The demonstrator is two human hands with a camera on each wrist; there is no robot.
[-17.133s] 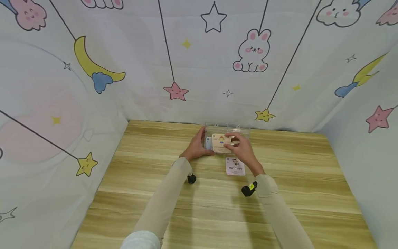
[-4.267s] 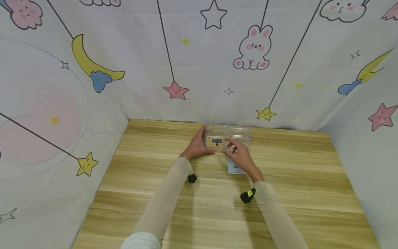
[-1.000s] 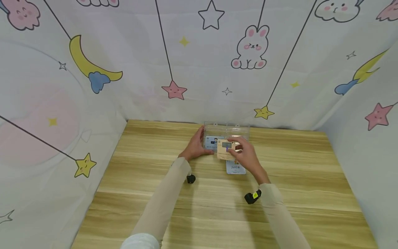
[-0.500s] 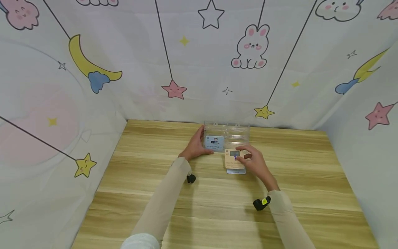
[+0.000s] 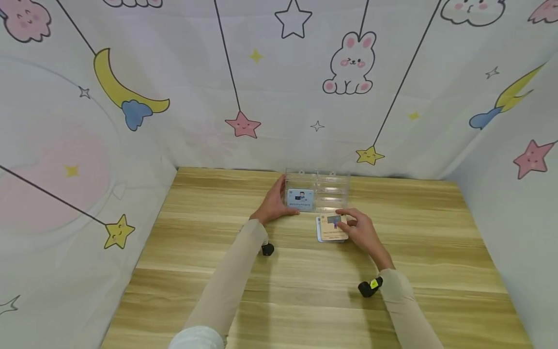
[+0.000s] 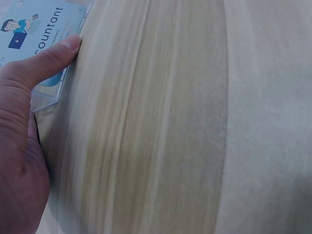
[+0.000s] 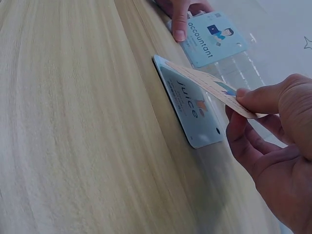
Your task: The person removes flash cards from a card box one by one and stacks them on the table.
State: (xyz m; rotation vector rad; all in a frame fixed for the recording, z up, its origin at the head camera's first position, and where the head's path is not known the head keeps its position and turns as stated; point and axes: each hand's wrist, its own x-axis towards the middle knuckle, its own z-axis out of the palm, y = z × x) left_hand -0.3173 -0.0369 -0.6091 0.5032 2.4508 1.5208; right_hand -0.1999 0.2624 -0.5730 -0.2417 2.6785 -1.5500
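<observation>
My right hand (image 5: 363, 233) pinches a beige flash card (image 5: 332, 234) between thumb and fingers. In the right wrist view the card tilts over a light-blue "juice" flash card (image 7: 181, 109), its far edge close above that card. Most of the juice card is hidden under the beige one in the head view. My left hand (image 5: 272, 206) grips the left side and front corner of a clear plastic box (image 5: 333, 190), thumb along the front edge. In the box's left compartment lies a blue "accountant" flash card (image 5: 300, 200).
The box's right compartment, with its clear ridges, shows no cards. It stands at the back of the wooden table (image 5: 209, 271), close to the patterned cloth backdrop (image 5: 287, 97). Cloth also hangs along both sides of the table.
The beige card, lifted from the box's left compartment, has travelled right and toward the person in the right hand, over the juice card. The accountant card is now uncovered. The left hand has stayed put.
</observation>
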